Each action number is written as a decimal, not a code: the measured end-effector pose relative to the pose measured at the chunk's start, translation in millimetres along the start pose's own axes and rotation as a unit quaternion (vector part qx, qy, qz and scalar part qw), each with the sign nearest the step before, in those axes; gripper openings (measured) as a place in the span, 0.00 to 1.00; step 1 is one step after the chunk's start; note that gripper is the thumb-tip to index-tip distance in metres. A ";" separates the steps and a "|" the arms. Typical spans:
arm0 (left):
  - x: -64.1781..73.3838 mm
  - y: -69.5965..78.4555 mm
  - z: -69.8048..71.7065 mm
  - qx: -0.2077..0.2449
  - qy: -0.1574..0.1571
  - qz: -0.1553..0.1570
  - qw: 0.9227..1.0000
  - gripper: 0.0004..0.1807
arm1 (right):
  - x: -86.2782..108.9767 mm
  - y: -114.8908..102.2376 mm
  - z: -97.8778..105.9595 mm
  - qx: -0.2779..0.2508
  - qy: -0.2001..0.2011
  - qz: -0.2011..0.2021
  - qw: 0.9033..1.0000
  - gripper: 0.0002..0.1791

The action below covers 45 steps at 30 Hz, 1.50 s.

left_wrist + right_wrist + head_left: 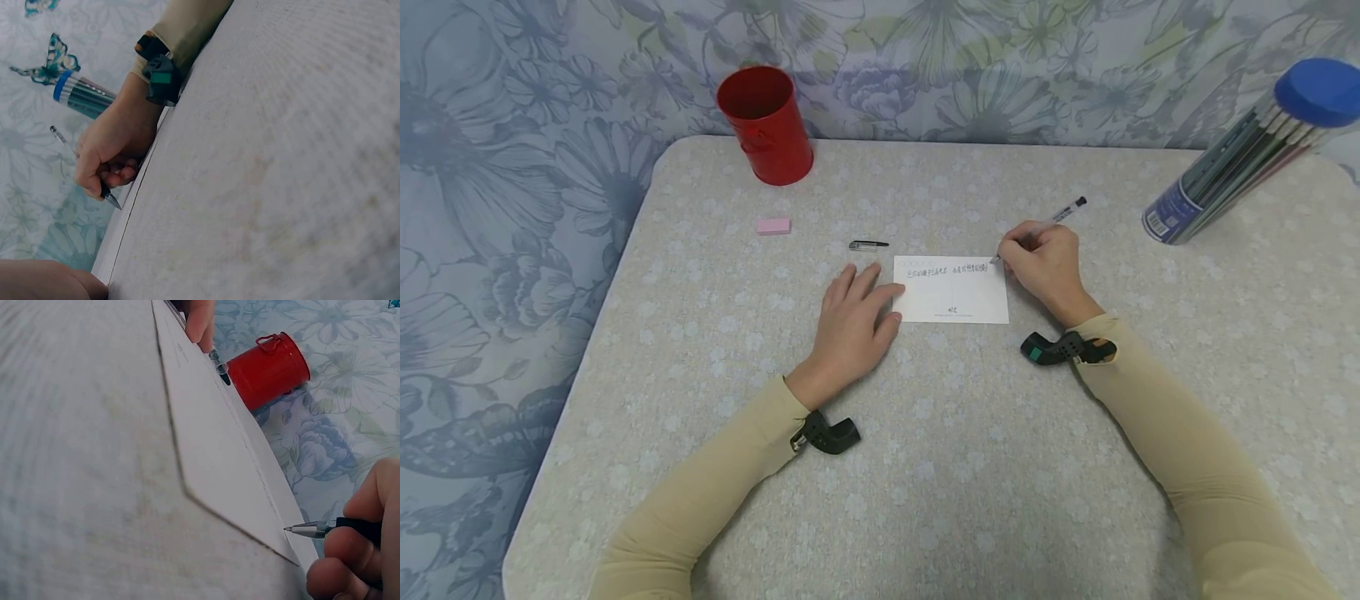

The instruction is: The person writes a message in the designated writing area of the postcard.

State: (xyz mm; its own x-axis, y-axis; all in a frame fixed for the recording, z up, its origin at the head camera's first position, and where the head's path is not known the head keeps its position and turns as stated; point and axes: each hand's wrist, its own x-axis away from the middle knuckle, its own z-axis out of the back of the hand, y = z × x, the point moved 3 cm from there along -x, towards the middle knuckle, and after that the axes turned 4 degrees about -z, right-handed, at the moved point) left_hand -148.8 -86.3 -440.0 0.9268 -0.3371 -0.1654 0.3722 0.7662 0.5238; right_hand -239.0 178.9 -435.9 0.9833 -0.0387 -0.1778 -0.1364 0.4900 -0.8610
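A white card (951, 292) with a line of handwriting along its upper part lies flat on the table. My right hand (1047, 265) pinches a pen (1066, 210) at the card's upper right corner. In the right wrist view the pen's metal tip (300, 529) is at the end of the written line; whether it touches the paper I cannot tell. My left hand (853, 329) rests on the table with fingers spread, its index finger on the card's left edge. Just beyond those fingers lies a black-and-clear pen cap (868, 245).
A pink eraser-like block (773, 227) lies at the left, in front of a red metal bucket (771, 125) near the back edge. Far right, a clear tube of pencils (1232, 167) with a blue lid stands on the table. A floral-patterned backdrop (925, 67) rises behind.
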 end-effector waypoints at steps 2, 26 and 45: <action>-0.1 -0.3 0.0 0.000 0.000 0.000 1.000 0.20 | -0.2 -0.3 -0.3 0.002 -0.003 -0.002 1.000 0.11; 0.2 0.0 0.1 0.002 0.001 -0.001 1.000 0.20 | -0.4 0.0 -0.8 0.013 -0.019 0.002 1.000 0.10; -0.3 0.1 -0.1 -0.003 0.003 -0.003 1.000 0.20 | -0.1 -0.4 -0.8 0.021 -0.022 0.008 0.999 0.10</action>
State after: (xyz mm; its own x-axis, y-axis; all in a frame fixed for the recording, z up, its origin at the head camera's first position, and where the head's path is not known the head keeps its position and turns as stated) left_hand -149.1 -86.0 -440.0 0.9250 -0.3378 -0.1739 0.3777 0.7671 0.5186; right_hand -239.1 178.0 -435.9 0.9855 0.0081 -0.1696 -0.1484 0.5270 -0.8368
